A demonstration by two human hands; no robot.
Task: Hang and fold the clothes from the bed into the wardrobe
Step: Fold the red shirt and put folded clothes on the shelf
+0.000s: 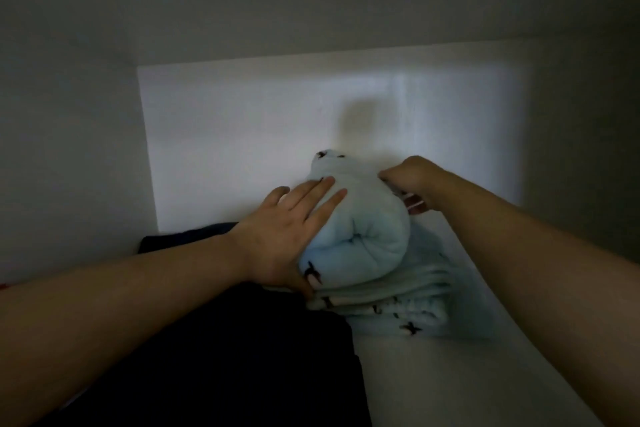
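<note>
Stowing step: rolled blue garment (356, 229) sits on 1 folded blue stack (398, 302) on the wardrobe shelf (433, 374). Left hand (284, 229) presses flat, fingers spread; right hand (412, 180) probably pinches the far edge, dim. Next: let go without unrolling it.

One view only, head-worn and wide-angle. Looking forward and a little down, straight into a dim white wardrobe compartment (69, 149). Very near: close enough to catch both forearms stretched in from the near bottom corners, with the left hand (277, 229) and right hand (412, 180) just past centre frame. Facing the lit back wall (242, 135) square-on in the far middle, with side walls flaring away at left and right, bent by the lens. Down to the shelf floor (433, 374) along the near right. Centred on the rolled light-blue garment (367, 229), with dark clothing (242, 357) crowding the near lower edge.
</note>
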